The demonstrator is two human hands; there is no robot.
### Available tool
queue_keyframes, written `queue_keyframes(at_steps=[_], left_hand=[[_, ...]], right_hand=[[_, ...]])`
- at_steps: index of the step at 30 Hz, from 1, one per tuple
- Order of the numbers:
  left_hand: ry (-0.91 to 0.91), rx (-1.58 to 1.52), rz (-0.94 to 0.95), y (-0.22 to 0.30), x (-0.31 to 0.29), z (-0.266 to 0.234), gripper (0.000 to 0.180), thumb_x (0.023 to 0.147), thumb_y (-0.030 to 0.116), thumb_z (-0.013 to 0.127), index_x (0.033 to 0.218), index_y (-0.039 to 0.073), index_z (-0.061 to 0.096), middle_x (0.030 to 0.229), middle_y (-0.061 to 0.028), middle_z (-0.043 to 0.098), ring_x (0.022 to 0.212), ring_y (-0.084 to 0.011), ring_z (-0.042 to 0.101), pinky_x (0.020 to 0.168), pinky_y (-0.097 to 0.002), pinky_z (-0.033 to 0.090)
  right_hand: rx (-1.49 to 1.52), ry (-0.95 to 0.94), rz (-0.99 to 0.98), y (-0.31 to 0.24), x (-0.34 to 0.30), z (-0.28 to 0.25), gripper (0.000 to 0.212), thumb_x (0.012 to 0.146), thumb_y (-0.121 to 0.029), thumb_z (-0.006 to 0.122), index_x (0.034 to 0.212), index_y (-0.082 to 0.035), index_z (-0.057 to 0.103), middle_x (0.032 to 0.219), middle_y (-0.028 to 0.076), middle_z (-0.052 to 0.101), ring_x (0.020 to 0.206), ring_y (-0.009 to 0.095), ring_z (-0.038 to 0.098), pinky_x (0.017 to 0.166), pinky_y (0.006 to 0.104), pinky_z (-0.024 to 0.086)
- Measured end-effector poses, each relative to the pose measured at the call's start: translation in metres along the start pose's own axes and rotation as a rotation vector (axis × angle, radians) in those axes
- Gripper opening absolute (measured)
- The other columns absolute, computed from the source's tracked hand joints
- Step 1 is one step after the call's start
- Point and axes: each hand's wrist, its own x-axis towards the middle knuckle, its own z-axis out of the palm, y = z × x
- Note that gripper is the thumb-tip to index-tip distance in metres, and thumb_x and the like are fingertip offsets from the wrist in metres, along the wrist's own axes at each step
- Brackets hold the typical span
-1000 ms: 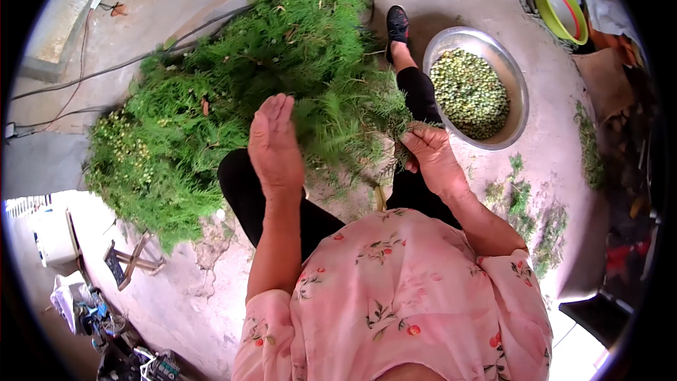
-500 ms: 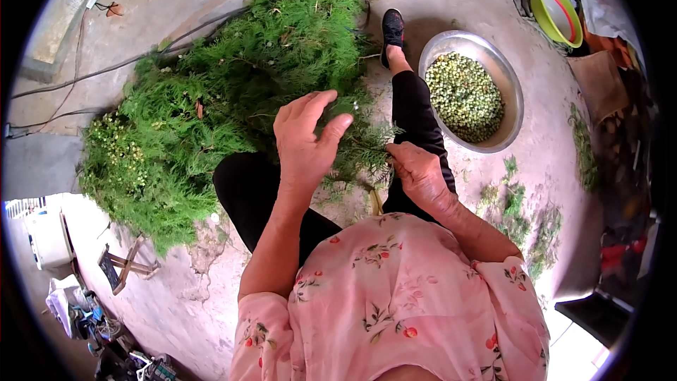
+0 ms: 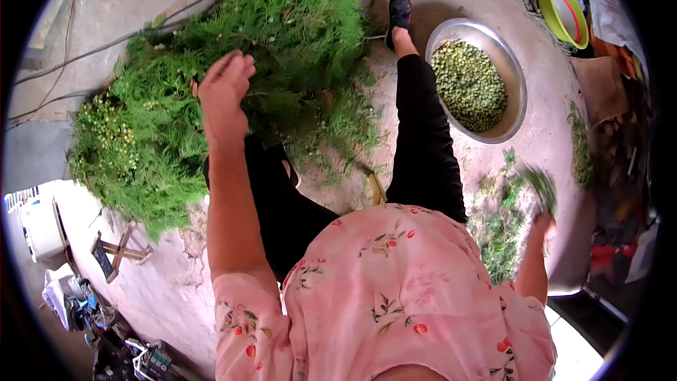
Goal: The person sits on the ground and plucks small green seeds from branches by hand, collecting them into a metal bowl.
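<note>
A big heap of feathery green conifer branches [image 3: 303,35] lies on the floor at the left, with pale round cones or berries among it. Over this heap hangs my left hand [image 3: 227,92], its fingers loosely bent and nothing visible in them. Far out on the right, my right hand [image 3: 541,229] grips a green conifer sprig [image 3: 539,187]; both are blurred by motion. Beneath it, plucked sprigs [image 3: 497,229] lie scattered on the floor. A wide metal basin [image 3: 518,88] stands beyond my right leg, partly filled with small green round cones or berries [image 3: 469,85].
At the far right sits a yellow-green plastic basin [image 3: 564,14] beside cloths and a brown sack [image 3: 599,88]. My legs in black trousers [image 3: 427,134] straddle the floor. Black cables [image 3: 106,67] run along the left. A small folding stool [image 3: 120,250] stands lower left.
My right hand has swung out to the right with the sprig, away from between my legs. My left hand has moved left and forward over the heap.
</note>
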Motion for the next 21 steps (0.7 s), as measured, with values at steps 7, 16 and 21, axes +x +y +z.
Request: queue_keyframes(at_steps=[7, 16, 21], left_hand=[[0.101, -0.236, -0.16, -0.008, 0.056, -0.031, 0.029, 0.084, 0.016, 0.057, 0.109, 0.002, 0.053, 0.1, -0.009, 0.061, 0.088, -0.0187, 0.058, 0.079, -0.0313, 0.045], [0.111, -0.329, -0.24, -0.035, 0.084, -0.056, 0.026, 0.084, 0.011, 0.056, 0.106, -0.001, 0.052, 0.094, -0.0099, 0.06, 0.081, -0.0175, 0.057, 0.077, -0.0306, 0.047], [0.135, -0.404, -0.204, -0.023, 0.082, -0.052, 0.026, 0.084, 0.011, 0.057, 0.106, -0.002, 0.052, 0.094, -0.0106, 0.059, 0.082, -0.0175, 0.057, 0.077, -0.0297, 0.047]], right_hand=[[1.165, 0.043, 0.169, -0.003, -0.017, 0.001, 0.036, 0.083, -0.02, 0.05, 0.113, 0.001, 0.049, 0.099, 0.012, 0.055, 0.086, 0.022, 0.054, 0.066, 0.0373, 0.049], [1.231, -1.087, -0.593, -0.459, -0.305, -0.05, 0.028, 0.081, -0.006, 0.053, 0.106, 0.006, 0.054, 0.089, 0.01, 0.059, 0.074, 0.015, 0.058, 0.06, 0.0247, 0.048], [0.876, -1.226, -0.326, -0.501, -0.342, 0.065, 0.032, 0.082, -0.005, 0.051, 0.112, 0.007, 0.048, 0.094, 0.013, 0.058, 0.066, 0.016, 0.06, 0.048, 0.0268, 0.047]])
